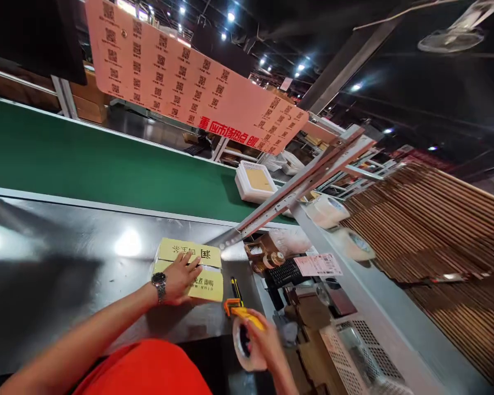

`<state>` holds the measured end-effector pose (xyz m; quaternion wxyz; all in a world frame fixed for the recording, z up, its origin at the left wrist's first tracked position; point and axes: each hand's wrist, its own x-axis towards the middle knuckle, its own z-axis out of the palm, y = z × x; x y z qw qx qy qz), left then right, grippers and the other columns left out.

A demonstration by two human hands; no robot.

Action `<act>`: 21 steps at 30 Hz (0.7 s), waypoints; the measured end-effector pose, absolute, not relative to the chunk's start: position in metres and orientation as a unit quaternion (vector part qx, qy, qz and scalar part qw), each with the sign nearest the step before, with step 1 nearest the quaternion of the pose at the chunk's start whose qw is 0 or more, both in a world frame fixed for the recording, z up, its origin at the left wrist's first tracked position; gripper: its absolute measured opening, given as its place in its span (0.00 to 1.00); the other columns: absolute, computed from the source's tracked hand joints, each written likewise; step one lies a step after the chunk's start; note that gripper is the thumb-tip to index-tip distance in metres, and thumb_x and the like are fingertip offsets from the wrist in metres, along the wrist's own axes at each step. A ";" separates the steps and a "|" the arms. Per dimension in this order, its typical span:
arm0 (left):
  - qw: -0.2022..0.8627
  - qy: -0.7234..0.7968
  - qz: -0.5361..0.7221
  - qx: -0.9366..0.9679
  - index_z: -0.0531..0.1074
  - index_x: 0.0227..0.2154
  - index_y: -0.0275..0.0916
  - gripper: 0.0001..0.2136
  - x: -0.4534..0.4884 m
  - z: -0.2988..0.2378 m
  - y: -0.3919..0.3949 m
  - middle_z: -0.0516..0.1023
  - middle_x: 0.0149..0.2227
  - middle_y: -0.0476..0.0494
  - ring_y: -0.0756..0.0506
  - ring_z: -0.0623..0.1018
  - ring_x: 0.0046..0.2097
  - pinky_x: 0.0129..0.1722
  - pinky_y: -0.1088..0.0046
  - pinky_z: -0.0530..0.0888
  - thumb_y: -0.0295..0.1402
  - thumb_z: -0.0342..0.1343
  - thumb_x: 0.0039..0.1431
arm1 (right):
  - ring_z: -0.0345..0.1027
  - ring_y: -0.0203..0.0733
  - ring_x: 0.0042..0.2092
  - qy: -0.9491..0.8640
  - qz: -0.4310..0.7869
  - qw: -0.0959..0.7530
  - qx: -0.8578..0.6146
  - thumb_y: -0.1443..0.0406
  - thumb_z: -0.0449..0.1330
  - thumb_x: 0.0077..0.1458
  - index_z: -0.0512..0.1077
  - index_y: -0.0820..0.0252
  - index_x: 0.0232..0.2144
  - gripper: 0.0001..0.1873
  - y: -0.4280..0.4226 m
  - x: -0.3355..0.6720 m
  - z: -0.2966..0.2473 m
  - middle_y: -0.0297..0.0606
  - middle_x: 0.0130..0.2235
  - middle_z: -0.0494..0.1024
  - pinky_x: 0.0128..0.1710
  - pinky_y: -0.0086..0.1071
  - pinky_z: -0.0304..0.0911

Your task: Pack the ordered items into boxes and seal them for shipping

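The left hand (181, 278) is laid palm down with its fingers spread on top of the yellow carton (208, 286), which is set on the metal table (66, 285). A tape dispenser (243, 314) is gripped in the right hand (264, 337); its orange head is held near the carton's right side, apart from it. Between the carton and the dispenser head, a yellow-and-black utility knife (236, 291) is seen.

On the carton, large dark Chinese characters are printed across two flaps; 润 can be made out, while most others are inverted and hard to read. The top is formed by two yellow flaps, parted by a pale seam, and brown cardboard is shown at the near edge.

Beyond the green belt (86, 164), a pink board (168, 60) is covered with QR codes; 市场热点 is readable in red, but the small captions are not.
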<state>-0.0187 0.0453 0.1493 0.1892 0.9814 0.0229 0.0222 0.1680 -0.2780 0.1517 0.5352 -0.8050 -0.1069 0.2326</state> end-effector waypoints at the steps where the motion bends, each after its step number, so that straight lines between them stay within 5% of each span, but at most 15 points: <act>1: 0.199 -0.008 0.019 0.980 0.63 0.80 0.40 0.49 -0.028 0.149 0.054 0.59 0.83 0.27 0.19 0.55 0.83 0.82 0.33 0.52 0.48 0.72 0.59 | 0.72 0.46 0.24 -0.085 0.232 0.548 -0.799 0.46 0.78 0.43 0.85 0.57 0.46 0.31 -0.291 0.171 0.159 0.36 0.26 0.83 0.19 0.34 0.66; 5: 0.204 -0.067 -0.007 0.977 0.66 0.79 0.45 0.51 -0.050 0.154 0.073 0.61 0.82 0.31 0.19 0.55 0.83 0.81 0.34 0.56 0.43 0.75 0.52 | 0.71 0.44 0.24 -0.068 0.260 0.634 -0.725 0.48 0.81 0.45 0.81 0.55 0.58 0.40 -0.314 0.177 0.197 0.37 0.29 0.82 0.24 0.37 0.72; 9: 0.257 -0.014 0.013 0.966 0.70 0.76 0.39 0.48 -0.048 0.166 0.060 0.62 0.81 0.26 0.18 0.54 0.83 0.81 0.30 0.54 0.51 0.74 0.54 | 0.66 0.40 0.20 -0.098 0.317 0.677 -0.657 0.48 0.81 0.43 0.80 0.53 0.58 0.41 -0.293 0.167 0.227 0.36 0.29 0.80 0.24 0.38 0.69; 12: 0.414 0.114 0.101 0.897 0.72 0.74 0.37 0.37 -0.043 0.178 0.036 0.71 0.77 0.27 0.27 0.67 0.79 0.81 0.41 0.61 0.54 0.60 0.68 | 0.66 0.41 0.19 -0.164 0.341 0.664 -0.645 0.46 0.82 0.41 0.81 0.52 0.54 0.40 -0.267 0.154 0.244 0.35 0.26 0.79 0.24 0.37 0.67; 15: 0.645 0.218 0.122 0.722 0.80 0.64 0.38 0.36 -0.043 0.187 0.005 0.86 0.61 0.29 0.35 0.85 0.61 0.66 0.54 0.80 0.62 0.48 0.73 | 0.70 0.45 0.21 -0.239 0.342 0.630 -0.654 0.44 0.82 0.39 0.84 0.51 0.52 0.39 -0.249 0.143 0.257 0.35 0.25 0.80 0.25 0.37 0.66; 18: 0.815 0.243 0.087 0.519 0.84 0.47 0.38 0.42 -0.044 0.191 -0.020 0.89 0.49 0.31 0.37 0.87 0.49 0.50 0.60 0.84 0.76 0.55 0.57 | 0.83 0.59 0.35 -0.282 0.331 0.616 -0.656 0.43 0.83 0.33 0.88 0.50 0.45 0.37 -0.243 0.140 0.258 0.47 0.38 0.88 0.36 0.46 0.78; 21: 0.856 0.277 0.104 0.423 0.81 0.38 0.38 0.40 -0.045 0.194 -0.031 0.87 0.41 0.35 0.40 0.85 0.43 0.44 0.66 0.81 0.74 0.69 0.42 | 0.84 0.70 0.49 -0.313 0.325 0.590 -0.670 0.41 0.83 0.32 0.90 0.49 0.43 0.36 -0.238 0.145 0.249 0.52 0.48 0.89 0.50 0.55 0.80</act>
